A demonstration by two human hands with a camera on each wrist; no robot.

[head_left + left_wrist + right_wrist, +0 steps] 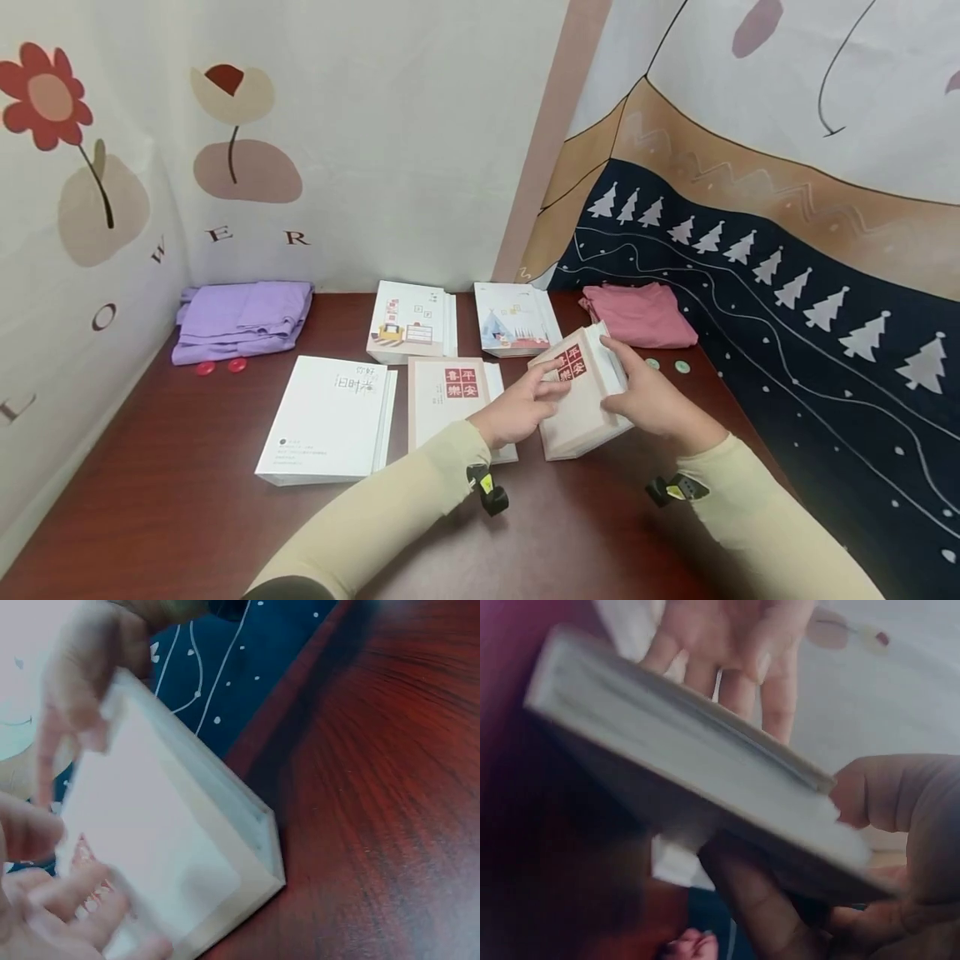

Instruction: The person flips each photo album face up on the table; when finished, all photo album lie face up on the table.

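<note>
A thick beige photo album (577,417) with a red four-square print is tilted up off the dark red table, its lower edge close over the wood. My right hand (660,400) grips it at the right side; in the right wrist view the thumb and fingers (754,892) lie on opposite covers. My left hand (517,408) reaches across, its fairly straight fingers touching the front cover near the red print. A matching beige album (438,408) lies flat just left of it, partly behind my left hand and forearm.
A large white album (326,417) lies at left. Two smaller illustrated albums (408,321) (517,317) lie at the back. Folded purple cloth (243,321) with red discs (221,367) sits back left. Folded pink cloth (641,315) with green discs (681,367) sits back right, by the fabric wall.
</note>
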